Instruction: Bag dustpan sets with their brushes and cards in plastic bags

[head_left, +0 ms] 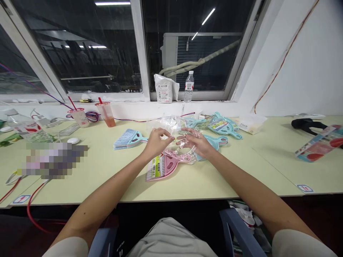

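My left hand (155,142) is closed, pinching the edge of a clear plastic bag (173,132) over the pale yellow table (88,178). My right hand (197,143) has its fingers spread inside or against the same bag, holding it apart. Under the bag lies a pink dustpan-and-brush set (164,166) with a yellow label, its handle inside the bag's mouth. A blue brush (128,139) lies just left of my left hand. A light blue dustpan (217,141) lies right of my right hand.
Several packed blue sets (223,126) lie at the back. Two drink cups with straws (105,113) stand at back left. A water bottle (189,86) and a white packet (164,89) stand on the sill. A red pack (320,144) lies far right. Cables run at left.
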